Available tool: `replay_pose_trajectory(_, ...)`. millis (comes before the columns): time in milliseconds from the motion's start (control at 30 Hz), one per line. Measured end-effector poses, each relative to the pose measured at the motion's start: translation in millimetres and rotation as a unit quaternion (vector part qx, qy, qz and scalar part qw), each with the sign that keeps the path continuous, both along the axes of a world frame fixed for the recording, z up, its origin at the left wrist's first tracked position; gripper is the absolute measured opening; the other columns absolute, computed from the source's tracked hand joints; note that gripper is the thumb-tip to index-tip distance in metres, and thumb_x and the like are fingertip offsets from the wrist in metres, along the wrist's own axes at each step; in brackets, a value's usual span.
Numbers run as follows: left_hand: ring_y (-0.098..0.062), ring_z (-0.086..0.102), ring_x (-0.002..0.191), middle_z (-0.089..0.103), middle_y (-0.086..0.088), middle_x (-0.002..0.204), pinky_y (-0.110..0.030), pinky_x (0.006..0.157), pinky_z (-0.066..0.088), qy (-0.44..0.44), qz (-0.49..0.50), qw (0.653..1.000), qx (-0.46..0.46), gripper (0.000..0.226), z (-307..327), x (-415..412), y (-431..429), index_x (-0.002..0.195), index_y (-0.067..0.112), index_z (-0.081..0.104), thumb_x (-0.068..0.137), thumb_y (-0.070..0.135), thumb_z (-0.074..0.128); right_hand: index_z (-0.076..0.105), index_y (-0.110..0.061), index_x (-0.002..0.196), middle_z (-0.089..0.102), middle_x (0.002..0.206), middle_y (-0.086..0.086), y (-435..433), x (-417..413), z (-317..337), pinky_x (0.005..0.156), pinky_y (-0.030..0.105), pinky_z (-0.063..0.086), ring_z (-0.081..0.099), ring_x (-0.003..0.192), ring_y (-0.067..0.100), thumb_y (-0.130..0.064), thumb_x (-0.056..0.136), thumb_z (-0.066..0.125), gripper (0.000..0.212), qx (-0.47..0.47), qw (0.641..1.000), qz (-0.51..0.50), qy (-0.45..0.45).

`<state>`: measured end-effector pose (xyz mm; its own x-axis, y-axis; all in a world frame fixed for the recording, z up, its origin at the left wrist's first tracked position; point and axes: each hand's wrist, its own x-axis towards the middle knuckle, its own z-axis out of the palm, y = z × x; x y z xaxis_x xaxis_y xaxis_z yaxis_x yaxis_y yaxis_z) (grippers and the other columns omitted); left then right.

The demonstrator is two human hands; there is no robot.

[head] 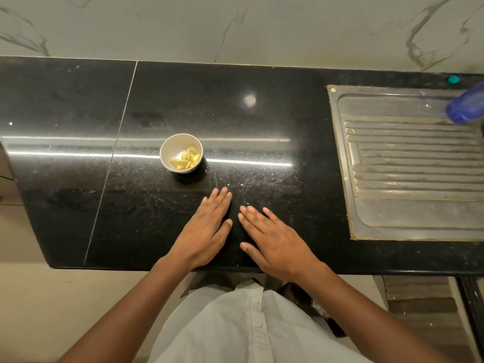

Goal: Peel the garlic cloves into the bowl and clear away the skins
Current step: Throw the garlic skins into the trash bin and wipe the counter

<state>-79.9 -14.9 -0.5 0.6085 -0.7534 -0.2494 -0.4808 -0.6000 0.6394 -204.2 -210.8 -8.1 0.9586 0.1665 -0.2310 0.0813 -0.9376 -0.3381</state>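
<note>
Bowl (181, 153) beyond flat left hand (207, 231)

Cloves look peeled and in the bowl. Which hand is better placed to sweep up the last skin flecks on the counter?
Left, probably. The left hand lies flat with its fingertips just short of the pale flecks in front of the bowl. The right hand lies flat too, but farther back.

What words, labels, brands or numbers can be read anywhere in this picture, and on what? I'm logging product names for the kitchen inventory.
None: no readable text shows in this view.
The white bowl of peeled garlic cloves looks plain.
The blue bottle at the right edge is blurred and cut off; no label can be made out.
The black counter, the steel drainboard and the white shirt bear no lettering.
</note>
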Motion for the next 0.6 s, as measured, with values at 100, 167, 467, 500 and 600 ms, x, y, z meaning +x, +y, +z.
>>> replay_pose_trajectory(100,0.007,-0.004,0.157,0.012,0.016,0.173,-0.025,0.13,0.002,0.007,-0.036,0.999,-0.021,0.06,3,-8,0,0.166,0.027,0.02,0.111,0.026,0.044,0.034,-0.018,0.164,0.031,0.172,0.001,-7,-9,-2,0.133,0.04,0.018,0.021,0.161,0.011,-0.04,0.113,0.032,0.056,0.025,0.999,-0.001,-0.031)
replay_pose_trajectory(167,0.011,0.005,0.155,0.024,0.022,0.168,-0.014,0.125,0.005,0.016,-0.039,0.999,-0.035,0.056,6,-15,2,0.163,0.029,0.032,0.11,0.023,0.047,0.046,-0.017,0.158,0.047,0.163,0.002,-14,-6,-2,0.128,0.04,0.031,0.038,0.154,0.013,-0.027,0.111,0.042,0.049,0.05,0.996,-0.03,-0.061)
replay_pose_trajectory(467,-0.007,0.059,0.123,0.069,0.005,0.13,-0.036,0.11,0.049,-0.044,0.109,0.988,-0.101,0.036,9,1,-9,0.134,0.016,0.069,0.1,0.008,0.06,0.046,-0.015,0.158,0.044,0.163,0.003,2,6,-6,0.126,0.038,0.035,0.036,0.154,0.018,-0.032,0.111,0.043,0.05,0.032,0.994,-0.06,-0.089)
replay_pose_trajectory(500,-0.008,0.06,0.122,0.069,0.005,0.13,-0.037,0.109,0.05,-0.048,0.112,0.988,-0.093,0.036,9,6,-10,0.135,0.016,0.068,0.101,0.01,0.06,0.047,-0.014,0.157,0.045,0.162,0.004,4,1,-7,0.126,0.039,0.036,0.038,0.153,0.019,-0.029,0.111,0.045,0.049,0.029,0.994,-0.05,-0.092)
replay_pose_trajectory(600,-0.006,0.062,0.109,0.065,0.009,0.121,-0.034,0.099,0.056,-0.045,0.1,0.992,-0.06,0.038,8,15,-16,0.138,0.018,0.067,0.1,0.02,0.065,0.053,-0.014,0.154,0.052,0.156,0.005,4,-13,-8,0.122,0.036,0.042,0.046,0.147,0.021,-0.018,0.106,0.059,0.049,0.008,0.993,-0.017,-0.114)
